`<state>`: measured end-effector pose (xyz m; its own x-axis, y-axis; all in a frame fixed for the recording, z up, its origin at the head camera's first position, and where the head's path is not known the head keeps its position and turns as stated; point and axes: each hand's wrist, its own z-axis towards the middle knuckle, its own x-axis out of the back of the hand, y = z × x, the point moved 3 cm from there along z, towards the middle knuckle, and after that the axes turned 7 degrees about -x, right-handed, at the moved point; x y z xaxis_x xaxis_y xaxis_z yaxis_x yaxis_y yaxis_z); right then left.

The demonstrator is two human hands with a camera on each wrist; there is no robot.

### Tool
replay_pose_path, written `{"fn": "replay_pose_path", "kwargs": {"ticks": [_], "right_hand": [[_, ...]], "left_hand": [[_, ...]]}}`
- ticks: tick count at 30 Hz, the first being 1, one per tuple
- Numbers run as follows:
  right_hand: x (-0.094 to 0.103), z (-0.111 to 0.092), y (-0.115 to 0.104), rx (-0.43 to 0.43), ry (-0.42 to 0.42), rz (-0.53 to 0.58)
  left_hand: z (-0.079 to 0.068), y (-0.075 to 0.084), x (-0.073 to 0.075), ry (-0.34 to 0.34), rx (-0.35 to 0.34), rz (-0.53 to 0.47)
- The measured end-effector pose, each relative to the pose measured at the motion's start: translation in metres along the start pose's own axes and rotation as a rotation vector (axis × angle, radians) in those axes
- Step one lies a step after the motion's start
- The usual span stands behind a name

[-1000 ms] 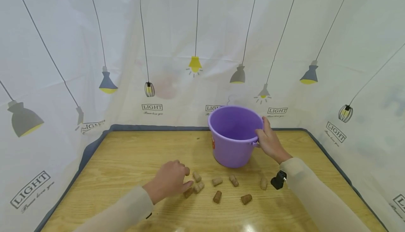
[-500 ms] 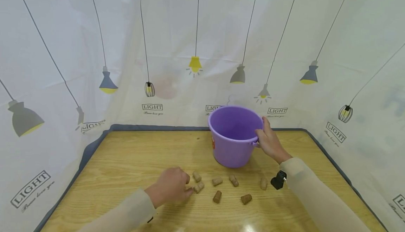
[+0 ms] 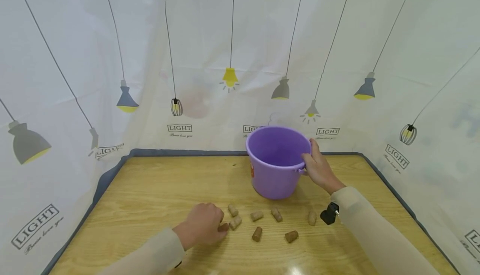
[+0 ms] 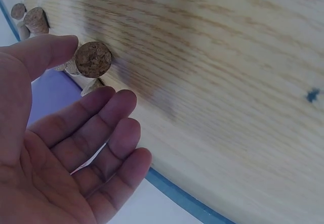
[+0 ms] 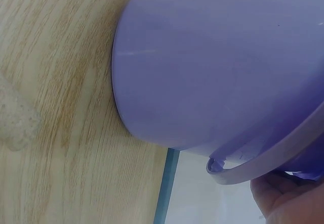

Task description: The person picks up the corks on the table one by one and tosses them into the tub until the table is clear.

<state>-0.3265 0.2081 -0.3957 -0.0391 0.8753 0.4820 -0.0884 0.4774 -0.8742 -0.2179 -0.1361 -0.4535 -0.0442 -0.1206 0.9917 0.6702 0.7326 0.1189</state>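
A purple bucket (image 3: 275,181) stands on the wooden table, slightly tilted. My right hand (image 3: 320,170) grips its rim on the right side, thumb over the edge; the bucket's handle (image 5: 283,155) hangs beside the fingers in the right wrist view. My left hand (image 3: 202,225) is low over the table, left of several corks. In the left wrist view its thumb is beside a brown cork (image 4: 93,59), fingers loosely bent and apart from it. That cork is hidden behind the hand in the head view. Two pale corks (image 3: 235,223) lie just right of the left fingers.
More corks lie in front of the bucket: a brown cork (image 3: 257,234), another brown cork (image 3: 291,236), and pale ones, including a pale cork (image 3: 312,217) near the right wrist. A white curtain (image 3: 210,37) printed with lamps surrounds the table (image 3: 161,183) at the back and sides.
My left hand has lowered slightly and its fingers have drawn in, covering the brown cork at its thumb in the head view. The right hand and bucket have stayed put.
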Motion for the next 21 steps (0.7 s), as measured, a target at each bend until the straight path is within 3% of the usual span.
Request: {"fn": "replay_pose_path", "kwargs": {"ticks": [21], "right_hand": [[0.0, 0.0008, 0.0004, -0.004, 0.011, 0.0]], "left_hand": [[-0.0007, 0.0047, -0.0038, 0.034, -0.036, 0.041]]}}
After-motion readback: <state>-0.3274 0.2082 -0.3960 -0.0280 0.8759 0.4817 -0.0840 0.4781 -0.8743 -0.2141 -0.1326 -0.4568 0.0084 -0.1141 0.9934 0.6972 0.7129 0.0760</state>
